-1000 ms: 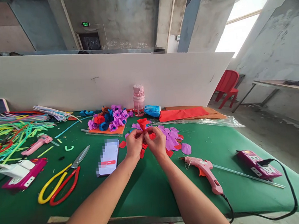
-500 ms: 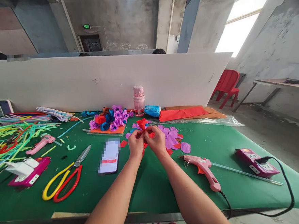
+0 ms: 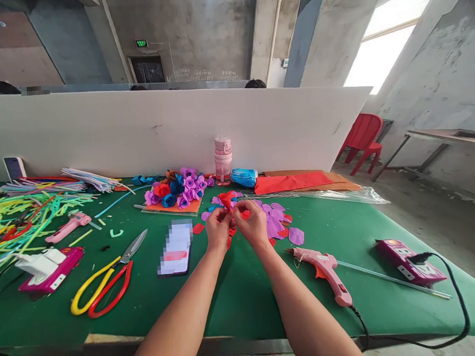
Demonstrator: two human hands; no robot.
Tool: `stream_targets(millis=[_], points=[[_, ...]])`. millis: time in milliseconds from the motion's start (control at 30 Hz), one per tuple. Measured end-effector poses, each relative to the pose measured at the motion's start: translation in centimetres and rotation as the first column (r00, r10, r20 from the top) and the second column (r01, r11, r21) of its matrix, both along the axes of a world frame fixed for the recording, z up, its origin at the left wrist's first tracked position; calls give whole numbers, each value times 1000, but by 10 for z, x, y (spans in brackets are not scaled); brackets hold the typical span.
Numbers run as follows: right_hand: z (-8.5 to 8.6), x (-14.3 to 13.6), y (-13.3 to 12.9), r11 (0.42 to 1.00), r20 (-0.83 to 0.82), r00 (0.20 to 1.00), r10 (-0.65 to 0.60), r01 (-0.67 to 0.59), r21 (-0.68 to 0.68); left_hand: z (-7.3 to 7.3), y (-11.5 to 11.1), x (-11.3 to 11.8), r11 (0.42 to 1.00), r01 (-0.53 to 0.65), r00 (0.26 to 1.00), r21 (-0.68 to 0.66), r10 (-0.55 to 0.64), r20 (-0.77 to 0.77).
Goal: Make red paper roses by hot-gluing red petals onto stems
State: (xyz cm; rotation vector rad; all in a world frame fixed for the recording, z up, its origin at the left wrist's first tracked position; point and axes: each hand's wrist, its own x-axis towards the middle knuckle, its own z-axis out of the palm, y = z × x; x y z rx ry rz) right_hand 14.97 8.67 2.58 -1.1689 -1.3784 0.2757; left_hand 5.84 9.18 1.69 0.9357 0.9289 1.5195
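A red paper flower (image 3: 226, 200) is pinched low, between two hands.
The left hand (image 3: 219, 229) has fingers clamped at its base, probably so the top, above them, stays uncrushed; the right hand (image 3: 253, 223) bends close beside, its grip I cannot tell. Rightward of the fingers lie purple petals (image 3: 273, 219) and, nearer, the glue gun (image 3: 327, 272), seemingly for easy reach.

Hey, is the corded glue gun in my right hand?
No, the glue gun lies on the green tabletop, apart from the right hand.

green table (image 3: 240, 302), scissors (image 3: 126, 258), phone (image 3: 176, 250), purple petals (image 3: 275, 221)
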Motion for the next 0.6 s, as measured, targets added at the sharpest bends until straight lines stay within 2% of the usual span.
stream_targets(millis=[67,100,200,233,300,400,600], points=[[1,3,2,997,-219,974,61,-71,-37,-3,3,-1,1000,-14,1000,-17,14,-4],[2,5,3,988,-359,927,111,-140,-57,-5,4,-2,1000,-20,1000,-23,20,-7],[5,11,7,926,-690,679,248,-377,-38,-8,7,-3,1000,-22,1000,-8,22,-19],[6,13,7,906,-745,607,274,-424,-12,-8,8,-3,1000,-26,1000,-1,26,-17],[7,14,8,883,-801,518,302,-468,31,-8,9,-4,1000,-21,1000,5,21,-7],[9,14,8,869,-825,460,327,-490,70,-7,9,-4,1000,-4,1000,7,4,6],[9,12,6,858,-825,455,334,-509,66,-10,10,-5,1000,0,1000,9,0,-21]])
